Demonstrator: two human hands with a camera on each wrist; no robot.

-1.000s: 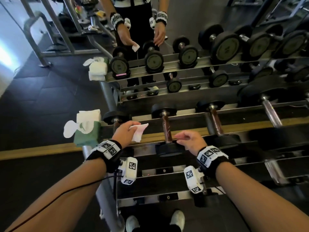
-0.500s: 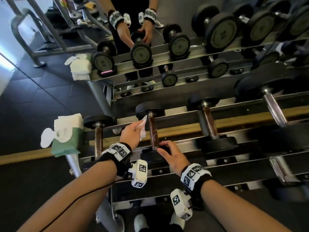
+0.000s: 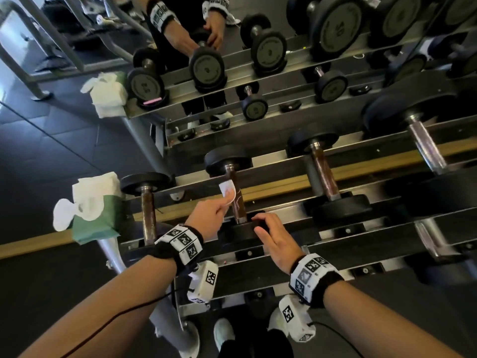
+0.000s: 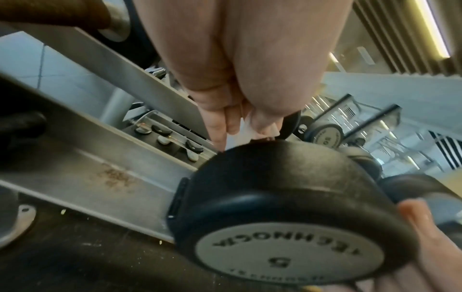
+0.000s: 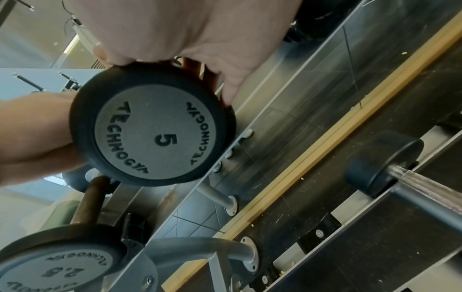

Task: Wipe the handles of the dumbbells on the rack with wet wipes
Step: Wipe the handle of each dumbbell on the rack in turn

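Observation:
A white wet wipe [image 3: 228, 191] is pinched in my left hand [image 3: 226, 202] and lies against the left side of the brown handle [image 3: 238, 202] of the 5 kg dumbbell, second from the left on the rack's top rail [image 3: 284, 215]. In the left wrist view, the fingers [image 4: 220, 126] pinch the wipe [image 4: 237, 134] just above the black dumbbell head [image 4: 287, 197]. My right hand [image 3: 260, 224] grips the near head [image 3: 237, 235] of that same dumbbell. Seen from the right wrist, thumb and fingers [image 5: 232, 79] curl over the head marked 5 [image 5: 152, 128].
A green pack of wipes [image 3: 96, 218] sits at the rack's left end beside the 2.5 kg dumbbell [image 3: 148, 210]. Heavier dumbbells [image 3: 322, 174] follow to the right. A mirror behind reflects the rack and a person's hands. My shoes [image 3: 224, 334] are below.
My left hand carried the wipe rightward from beside the first dumbbell to the handle of the second. My right hand moved left and forward onto that dumbbell's near head.

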